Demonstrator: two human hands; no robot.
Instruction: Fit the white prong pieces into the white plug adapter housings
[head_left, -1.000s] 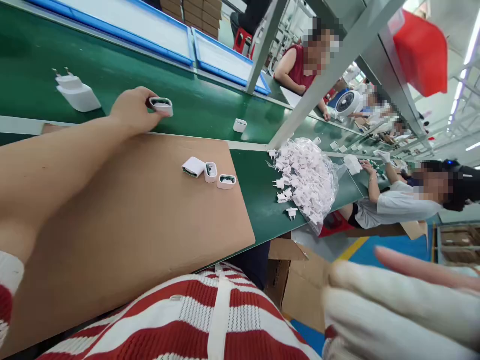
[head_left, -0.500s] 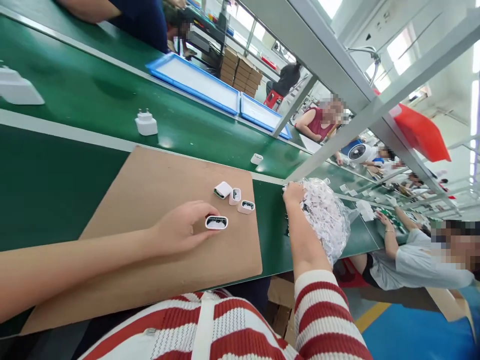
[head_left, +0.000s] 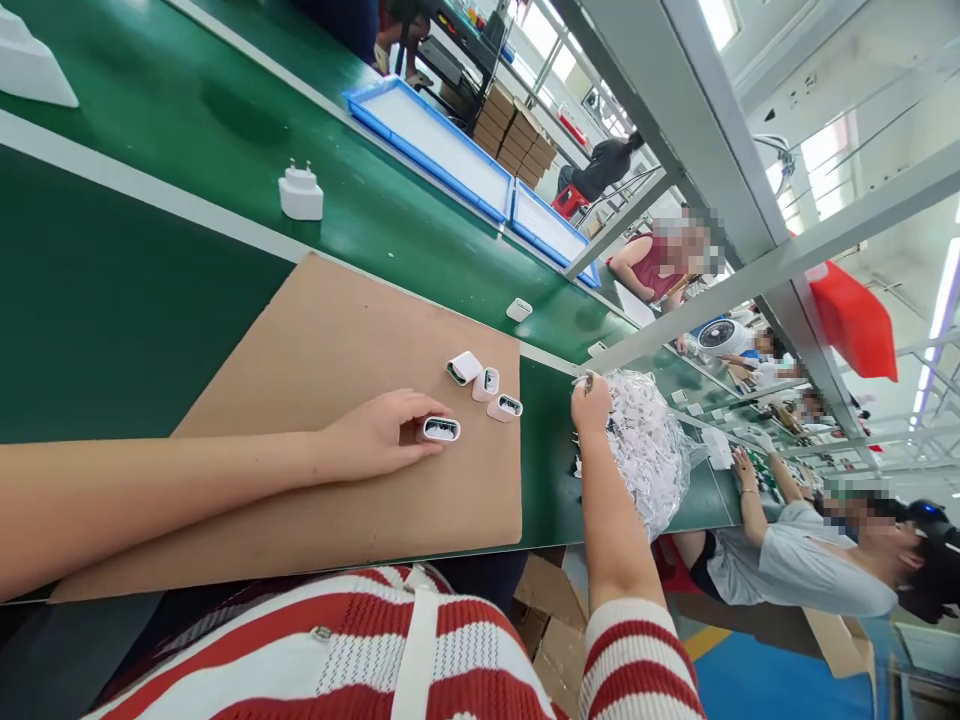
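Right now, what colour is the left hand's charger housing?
The charger housing is white (head view).

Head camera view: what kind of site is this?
Probably an electronics assembly line, likely for chargers: open white housings sit on a cardboard sheet, a plastic bag holds many small white parts, and co-workers sit along the green bench.

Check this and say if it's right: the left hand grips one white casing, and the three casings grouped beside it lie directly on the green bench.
Wrong surface: the head view shows the three grouped casings on the brown cardboard sheet. The left hand does grip one white casing.
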